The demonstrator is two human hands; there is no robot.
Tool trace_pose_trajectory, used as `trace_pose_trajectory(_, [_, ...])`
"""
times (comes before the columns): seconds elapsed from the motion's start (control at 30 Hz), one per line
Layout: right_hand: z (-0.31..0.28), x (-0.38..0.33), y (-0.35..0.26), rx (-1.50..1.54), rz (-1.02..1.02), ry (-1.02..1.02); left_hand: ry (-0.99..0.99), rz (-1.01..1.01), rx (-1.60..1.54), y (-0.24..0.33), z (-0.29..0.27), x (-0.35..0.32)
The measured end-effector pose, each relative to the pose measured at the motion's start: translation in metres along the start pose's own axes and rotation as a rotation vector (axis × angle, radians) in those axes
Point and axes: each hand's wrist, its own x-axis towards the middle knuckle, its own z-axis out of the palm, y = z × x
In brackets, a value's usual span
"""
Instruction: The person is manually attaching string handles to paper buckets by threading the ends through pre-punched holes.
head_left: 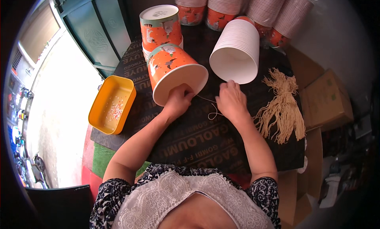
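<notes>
An orange patterned paper bucket [170, 64] lies tilted on the dark table, its white-rimmed mouth toward me. My left hand [180, 100] is closed at the lower part of that mouth, its fingertips pinching a thin cream string [206, 99]. The string runs across to my right hand [231, 99], which is also closed on it, and a loose loop hangs beside that hand. Just beyond my right hand, a nested stack of white-rimmed paper buckets [237, 42] lies on its side with its open mouth facing me. To the right lies a bundle of cream strings [283, 106].
A yellow tub [113, 104] holding small pale and red bits stands at the table's left edge. An upside-down stack of orange buckets [160, 25] stands behind the tilted one. Several wrapped bucket stacks [227, 5] line the back. Cardboard boxes [328, 100] are at the right.
</notes>
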Motion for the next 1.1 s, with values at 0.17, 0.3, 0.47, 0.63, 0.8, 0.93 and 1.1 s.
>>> trace_pose_trajectory(0.17, [0.042,0.004,-0.024,0.711,-0.070,0.186,-0.008,0.001,-0.034,0.003,0.001,0.000])
trace_pose_trajectory(0.3, [0.057,0.003,-0.036,0.791,-0.069,0.181,0.010,0.058,-0.051,-0.004,0.000,0.000])
trace_pose_trajectory(0.47, [0.060,0.002,-0.036,0.761,-0.039,0.124,-0.021,0.010,-0.091,0.006,-0.003,-0.003])
trace_pose_trajectory(0.63, [0.061,-0.002,-0.035,0.671,-0.090,0.209,-0.060,-0.086,-0.152,0.008,-0.007,-0.002])
trace_pose_trajectory(0.8, [0.059,-0.005,-0.037,0.682,-0.117,0.217,-0.078,-0.114,-0.198,0.009,-0.008,-0.001])
trace_pose_trajectory(0.93, [0.061,-0.002,-0.039,0.715,-0.128,0.253,-0.051,-0.116,-0.216,0.013,-0.008,-0.002])
trace_pose_trajectory(1.1, [0.064,0.001,-0.039,0.726,-0.084,0.238,-0.065,-0.120,-0.277,0.013,-0.009,-0.002])
